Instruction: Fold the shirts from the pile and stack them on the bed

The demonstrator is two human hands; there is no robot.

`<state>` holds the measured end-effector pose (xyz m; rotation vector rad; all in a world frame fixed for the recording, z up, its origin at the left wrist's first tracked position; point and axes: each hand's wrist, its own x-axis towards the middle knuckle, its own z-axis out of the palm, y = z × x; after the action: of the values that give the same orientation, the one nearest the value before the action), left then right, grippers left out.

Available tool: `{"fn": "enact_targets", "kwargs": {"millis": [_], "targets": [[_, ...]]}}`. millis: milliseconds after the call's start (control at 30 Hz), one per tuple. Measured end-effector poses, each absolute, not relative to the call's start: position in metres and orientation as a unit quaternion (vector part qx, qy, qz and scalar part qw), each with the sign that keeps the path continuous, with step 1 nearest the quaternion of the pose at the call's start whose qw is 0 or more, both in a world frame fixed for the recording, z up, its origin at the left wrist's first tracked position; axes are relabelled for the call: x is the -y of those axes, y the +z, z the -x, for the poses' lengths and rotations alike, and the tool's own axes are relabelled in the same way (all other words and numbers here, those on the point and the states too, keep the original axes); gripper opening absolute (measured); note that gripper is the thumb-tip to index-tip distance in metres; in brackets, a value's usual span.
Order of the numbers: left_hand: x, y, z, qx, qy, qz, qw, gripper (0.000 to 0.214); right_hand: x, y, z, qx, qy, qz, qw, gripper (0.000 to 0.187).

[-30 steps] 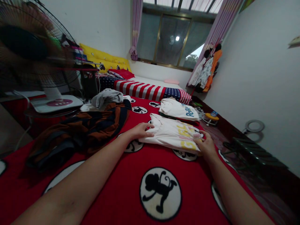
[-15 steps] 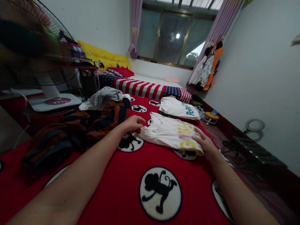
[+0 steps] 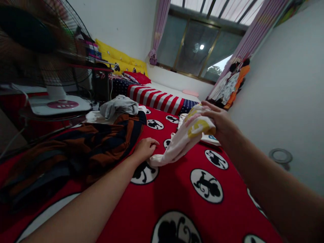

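White shirt [image 3: 177, 146]: soft, thin fabric bearing yellow and pink lettering, folded into a drooping, slanted strip above the red blanket [image 3: 174, 192], its upper end raised and its lower end beside the left hand [image 3: 144, 149]. Right hand [image 3: 219, 118]: fingers clamped on the lettered end. Left hand: fingers loosely bent, thumb slightly parted from them, nothing seen in the grasp; contact with the shirt's lower end cannot be determined. The blanket is plush-looking, with round white patches carrying black monkey figures. A folded pile [image 3: 211, 139] of flat cloth lies behind the shirt, partly hidden by it. To the left, a rumpled brown-and-navy garment [image 3: 111, 141] lies in loose ridges, with a bunched grey cloth [image 3: 120, 106] at its far end. Its near edge runs close to the left hand; open blanket extends in front of the shirt and toward the right forearm. Compared with half a second earlier, when the shirt lay flat, its lettered end has been lifted and the patches beneath are exposed.
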<state>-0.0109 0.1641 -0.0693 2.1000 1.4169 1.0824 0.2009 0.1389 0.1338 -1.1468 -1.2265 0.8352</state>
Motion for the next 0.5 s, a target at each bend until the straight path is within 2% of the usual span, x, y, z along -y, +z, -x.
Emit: {"fn": "enact_targets", "kwargs": {"millis": [67, 167, 300, 400, 500], "targets": [[-0.164, -0.07, 0.013, -0.499, 0.389, -0.745, 0.211, 0.029, -0.166, 0.158, -0.188, 0.527, 0.365, 0.49, 0.591, 0.053], [-0.165, -0.071, 0.015, -0.496, 0.389, -0.743, 0.226, 0.027, -0.202, 0.192, -0.187, 0.532, 0.353, 0.474, 0.607, 0.055], [-0.167, -0.074, 0.015, -0.493, 0.394, -0.743, 0.225, 0.028, -0.242, 0.217, -0.23, 0.541, 0.298, 0.457, 0.64, 0.057], [-0.169, -0.076, 0.013, -0.511, 0.392, -0.729, 0.23, 0.027, -0.263, 0.204, -0.292, 0.553, 0.232, 0.517, 0.611, 0.058], [-0.17, -0.076, 0.011, -0.532, 0.387, -0.717, 0.229, 0.026, -0.267, 0.159, -0.36, 0.513, 0.127, 0.666, 0.527, 0.065]]}}
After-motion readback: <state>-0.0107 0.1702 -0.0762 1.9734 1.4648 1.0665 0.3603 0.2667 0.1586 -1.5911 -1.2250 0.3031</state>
